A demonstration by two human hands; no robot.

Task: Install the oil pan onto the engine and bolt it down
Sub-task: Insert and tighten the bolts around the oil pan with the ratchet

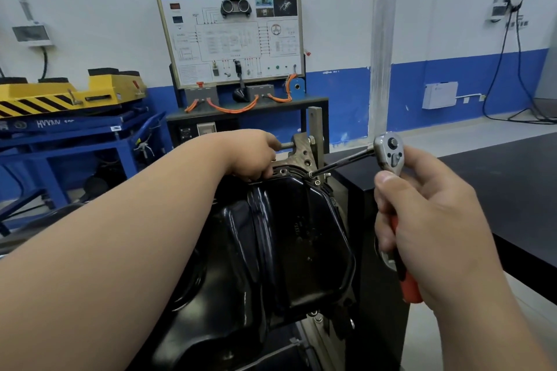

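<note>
A glossy black oil pan [289, 238] lies on the engine [304, 153] in the lower middle of the view. My left hand [253, 156] reaches across and grips the pan's far rim, fingers curled over the edge. My right hand [428, 229] holds a ratchet wrench [390, 152] by its orange handle, thumb up near the steel head. A long extension bar [340, 164] runs from the ratchet head down-left to a bolt [310, 174] at the pan's far right corner. A second bolt [317, 182] sits in the flange just beside it.
A dark worktop [497, 178] runs along the right. Behind the engine stands a wiring trainer board [229, 33] on a stand with orange cables. A yellow and blue lift cart [66, 105] stands at the left. A steel bracket [315, 129] rises behind the engine.
</note>
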